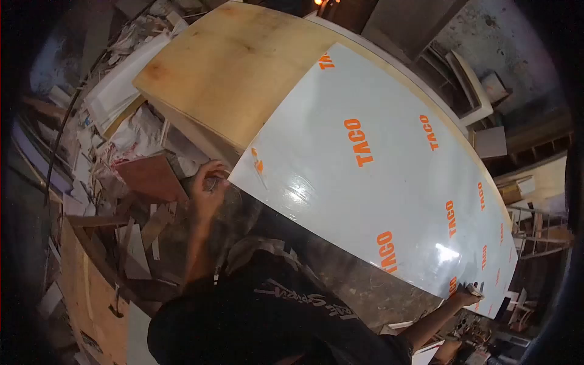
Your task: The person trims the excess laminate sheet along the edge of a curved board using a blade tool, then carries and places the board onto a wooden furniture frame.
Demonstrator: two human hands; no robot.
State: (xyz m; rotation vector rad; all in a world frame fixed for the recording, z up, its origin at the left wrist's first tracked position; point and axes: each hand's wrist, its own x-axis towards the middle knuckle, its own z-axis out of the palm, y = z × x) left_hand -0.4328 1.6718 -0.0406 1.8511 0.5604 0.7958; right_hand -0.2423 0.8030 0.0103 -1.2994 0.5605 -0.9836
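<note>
A large glossy pale laminate sheet [340, 182], printed with orange TACO lettering, lies over a wooden panel [219, 61]. Its near edge overhangs the panel's side. At the sheet's near left corner, my left hand [210, 185] is closed, with thumb and fingertips pinching that corner. Far to the right, my right hand [467, 297] rests at the sheet's near edge with its fingers bent over the top. Something small, pale and dark shows at those fingertips, too small to name.
Wood offcuts [137, 249], a reddish board [152, 176] and crumpled plastic [140, 134] crowd the left side. A wooden cabinet piece [91, 292] stands at lower left. Metal racking [538, 234] and assorted clutter lie beyond the sheet's right end.
</note>
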